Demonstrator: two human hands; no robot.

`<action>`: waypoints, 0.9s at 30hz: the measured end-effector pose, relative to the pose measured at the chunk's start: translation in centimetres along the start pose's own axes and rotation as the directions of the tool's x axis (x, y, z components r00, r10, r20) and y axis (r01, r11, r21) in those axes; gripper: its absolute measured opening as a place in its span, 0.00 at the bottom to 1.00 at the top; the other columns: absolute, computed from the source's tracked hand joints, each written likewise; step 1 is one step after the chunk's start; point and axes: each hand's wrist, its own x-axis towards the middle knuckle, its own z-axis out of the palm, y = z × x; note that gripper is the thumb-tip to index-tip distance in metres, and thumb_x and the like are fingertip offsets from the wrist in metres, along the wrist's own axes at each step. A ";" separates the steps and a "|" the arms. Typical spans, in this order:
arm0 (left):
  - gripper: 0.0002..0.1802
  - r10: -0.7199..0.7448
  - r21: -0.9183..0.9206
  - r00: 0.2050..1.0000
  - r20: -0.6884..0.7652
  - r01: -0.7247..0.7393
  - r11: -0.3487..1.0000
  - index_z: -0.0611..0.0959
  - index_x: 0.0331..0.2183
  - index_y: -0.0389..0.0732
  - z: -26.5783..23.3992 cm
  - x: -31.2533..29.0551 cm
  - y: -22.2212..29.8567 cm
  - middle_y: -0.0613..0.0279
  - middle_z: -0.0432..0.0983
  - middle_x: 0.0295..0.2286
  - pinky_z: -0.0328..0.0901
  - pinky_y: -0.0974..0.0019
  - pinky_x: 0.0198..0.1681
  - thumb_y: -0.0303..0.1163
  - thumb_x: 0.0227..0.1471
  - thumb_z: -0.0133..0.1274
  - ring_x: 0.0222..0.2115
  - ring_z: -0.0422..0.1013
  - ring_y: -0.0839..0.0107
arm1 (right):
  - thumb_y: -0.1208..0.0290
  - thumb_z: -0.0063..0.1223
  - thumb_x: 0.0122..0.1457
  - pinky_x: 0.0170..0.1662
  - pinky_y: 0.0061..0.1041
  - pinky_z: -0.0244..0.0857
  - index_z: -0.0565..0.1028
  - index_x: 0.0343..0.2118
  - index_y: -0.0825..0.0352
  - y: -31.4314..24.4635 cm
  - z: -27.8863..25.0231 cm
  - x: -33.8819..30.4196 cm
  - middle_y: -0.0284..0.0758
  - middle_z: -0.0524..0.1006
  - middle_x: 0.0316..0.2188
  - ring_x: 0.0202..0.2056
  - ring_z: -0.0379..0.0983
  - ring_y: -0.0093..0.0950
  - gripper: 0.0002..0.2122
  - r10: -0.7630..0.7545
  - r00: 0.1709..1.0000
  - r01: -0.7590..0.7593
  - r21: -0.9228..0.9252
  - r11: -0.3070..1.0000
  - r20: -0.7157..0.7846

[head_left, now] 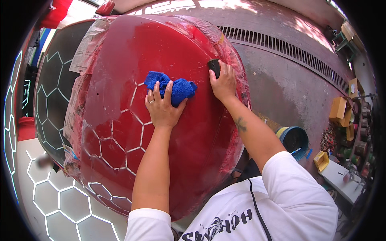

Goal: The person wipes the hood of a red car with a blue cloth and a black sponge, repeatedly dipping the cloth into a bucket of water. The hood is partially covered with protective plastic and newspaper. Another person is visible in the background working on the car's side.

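Note:
A glossy red car hood point(161, 44) spreads out below me, with pale streaks and reflected hexagon lights on its surface. My left hand point(163, 111) presses a bunched blue microfiber cloth point(183, 90) against the middle of it, the fingers closed over the cloth. Farther right, close to the hood's edge, my right hand point(226, 83) grips a small black block point(214, 68), which looks like a sanding block. The block rests on the paint; its underside is hidden.
Newspaper masking point(85, 50) runs between the hood and the dark windshield point(56, 88). Red-stained plastic film point(213, 32) covers the right edge. A bucket point(295, 141) stands on the floor at right, near a white bench point(341, 182) and cardboard boxes point(337, 109). A drain grate point(281, 45) crosses the floor.

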 end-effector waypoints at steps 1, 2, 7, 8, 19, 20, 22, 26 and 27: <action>0.49 -0.008 0.006 1.000 0.010 0.008 1.000 0.75 0.70 0.62 0.1 -0.4 -0.3 0.48 0.66 0.69 0.60 0.31 0.69 0.63 0.51 0.72 0.67 0.65 0.34 | 0.59 0.67 0.66 0.61 0.48 0.71 0.75 0.65 0.65 0.0 -0.5 -0.5 0.43 0.79 0.53 0.56 0.75 0.48 0.27 0.001 0.998 -0.002 0.016 1.000 0.058; 0.49 -0.013 0.013 1.000 0.002 0.013 1.000 0.74 0.70 0.63 0.2 -0.5 -0.7 0.48 0.66 0.69 0.60 0.30 0.69 0.63 0.51 0.72 0.66 0.65 0.34 | 0.59 0.68 0.66 0.61 0.48 0.71 0.75 0.65 0.65 -0.2 -0.9 -0.6 0.43 0.79 0.53 0.56 0.75 0.48 0.28 -0.007 0.995 0.004 0.036 0.999 0.099; 0.50 -0.028 0.003 0.999 0.022 0.028 1.000 0.74 0.70 0.65 0.0 -0.9 -1.4 0.49 0.67 0.69 0.59 0.30 0.70 0.64 0.49 0.73 0.67 0.64 0.38 | 0.59 0.70 0.64 0.62 0.48 0.71 0.75 0.64 0.65 -0.2 -1.6 -3.0 0.45 0.79 0.53 0.56 0.75 0.49 0.29 0.060 0.989 -0.063 0.017 0.998 0.136; 0.50 -0.022 -0.012 1.000 0.016 0.022 1.000 0.74 0.70 0.66 0.2 -0.6 -1.2 0.49 0.67 0.69 0.59 0.30 0.70 0.64 0.49 0.73 0.67 0.64 0.38 | 0.60 0.69 0.64 0.62 0.48 0.71 0.75 0.64 0.65 -0.9 -0.5 -1.5 0.45 0.80 0.53 0.56 0.75 0.49 0.28 0.056 0.993 -0.057 0.007 0.998 0.102; 0.51 -0.035 -0.010 0.999 0.028 0.035 0.999 0.74 0.70 0.66 -0.3 -0.4 -1.0 0.49 0.66 0.69 0.58 0.29 0.71 0.61 0.47 0.75 0.65 0.66 0.36 | 0.61 0.67 0.66 0.61 0.48 0.70 0.78 0.62 0.67 1.5 -0.4 1.9 0.45 0.83 0.54 0.54 0.78 0.50 0.25 -0.144 0.974 0.115 0.167 0.979 0.173; 0.51 -0.032 -0.015 0.999 0.020 0.032 0.999 0.74 0.70 0.66 -0.1 -0.1 -0.8 0.50 0.66 0.69 0.59 0.29 0.71 0.61 0.47 0.75 0.65 0.66 0.36 | 0.61 0.68 0.65 0.62 0.47 0.70 0.77 0.63 0.67 -0.5 0.7 4.9 0.45 0.83 0.54 0.54 0.78 0.50 0.26 -0.134 0.972 0.109 0.136 0.985 0.194; 0.51 -0.034 -0.015 0.999 0.015 0.034 0.999 0.74 0.70 0.66 0.0 -0.1 -0.5 0.50 0.65 0.69 0.59 0.29 0.71 0.60 0.47 0.75 0.65 0.66 0.37 | 0.61 0.68 0.66 0.62 0.47 0.70 0.77 0.63 0.67 -2.1 2.0 9.6 0.45 0.82 0.55 0.55 0.78 0.50 0.26 -0.097 0.953 0.070 0.102 0.992 0.288; 0.51 -0.057 0.004 0.998 0.039 0.057 0.998 0.74 0.70 0.67 -0.3 -1.1 -1.0 0.50 0.65 0.69 0.59 0.29 0.70 0.60 0.47 0.75 0.65 0.66 0.37 | 0.60 0.68 0.65 0.61 0.47 0.71 0.77 0.63 0.66 2.8 -1.4 1.2 0.44 0.82 0.54 0.55 0.77 0.49 0.26 -0.189 0.945 0.146 0.173 0.974 0.268; 0.51 -0.055 0.008 0.997 0.047 0.055 0.998 0.74 0.70 0.67 -0.4 -1.0 -1.1 0.50 0.65 0.69 0.59 0.29 0.70 0.60 0.47 0.75 0.65 0.66 0.37 | 0.61 0.68 0.65 0.60 0.47 0.71 0.77 0.63 0.65 4.2 -2.9 -0.8 0.44 0.82 0.53 0.54 0.77 0.49 0.26 -0.237 0.940 0.201 0.161 0.966 0.246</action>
